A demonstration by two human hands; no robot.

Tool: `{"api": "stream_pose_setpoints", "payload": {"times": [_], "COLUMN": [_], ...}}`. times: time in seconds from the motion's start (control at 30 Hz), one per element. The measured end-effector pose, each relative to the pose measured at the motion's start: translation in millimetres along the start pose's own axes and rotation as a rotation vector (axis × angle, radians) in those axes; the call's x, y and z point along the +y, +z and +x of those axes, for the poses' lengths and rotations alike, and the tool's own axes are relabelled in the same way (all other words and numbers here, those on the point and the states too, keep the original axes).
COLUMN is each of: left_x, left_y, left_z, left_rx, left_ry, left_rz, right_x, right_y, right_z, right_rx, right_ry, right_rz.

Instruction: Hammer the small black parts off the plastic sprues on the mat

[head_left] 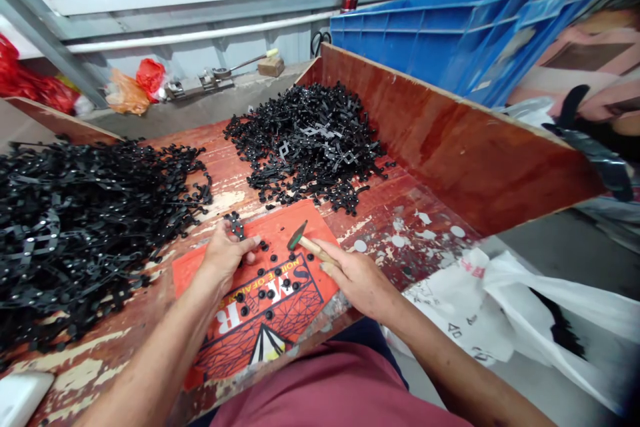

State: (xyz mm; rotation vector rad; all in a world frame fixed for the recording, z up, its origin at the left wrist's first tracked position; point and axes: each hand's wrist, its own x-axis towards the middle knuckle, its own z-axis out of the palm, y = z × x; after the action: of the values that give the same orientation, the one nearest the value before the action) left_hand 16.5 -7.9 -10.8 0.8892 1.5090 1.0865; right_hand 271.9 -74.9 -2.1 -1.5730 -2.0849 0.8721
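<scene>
My left hand (231,255) is closed around a small black linkage piece (235,223), whose top end sticks out past the fingers. The fingers are low over an orange printed sheet (200,267). In my right hand (357,277) is the pale wooden handle of a small hammer (299,235); its dark, greenish head points up and left, just above the sheet. Several round black caps (271,293) lie scattered on the sheet between and below the hands. Part of the linkage piece is hidden by my left fingers.
Black linkage parts are heaped at left (100,213) and at the back (310,140). A red-brown board (450,133) walls the table's right side, with a blue crate (415,40) beyond. A white sack (465,307) is at right. Metal tools (200,82) lie by the wall.
</scene>
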Motion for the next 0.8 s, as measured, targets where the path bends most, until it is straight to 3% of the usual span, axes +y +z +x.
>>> {"api": "stream_pose_setpoints", "payload": {"times": [0.2, 0.3, 0.6, 0.8], "left_x": [-6.6, -3.8, 6.0, -0.8], "left_y": [-0.6, -0.9, -15.0, -18.7], "left_z": [-1.1, -2.6, -4.5, -0.9], "left_rx": [0.052, 0.019, -0.185, -0.140], "left_ry": [0.023, -0.003, -0.103, -0.110], "left_rz": [-0.005, -0.027, -0.064, -0.176], "right_x": [-20.3, -33.0, -26.9, -28.0], "right_y": [3.0, 9.1, 19.8, 13.4], "right_z": [11.6, 24.7, 38.3, 41.2], "right_rx": [0.084, 0.064, 0.008, 0.051], "right_ry": [-0.115, -0.174, -0.175, -0.102], "right_rz": [-0.048, -0.124, -0.163, -0.048]}}
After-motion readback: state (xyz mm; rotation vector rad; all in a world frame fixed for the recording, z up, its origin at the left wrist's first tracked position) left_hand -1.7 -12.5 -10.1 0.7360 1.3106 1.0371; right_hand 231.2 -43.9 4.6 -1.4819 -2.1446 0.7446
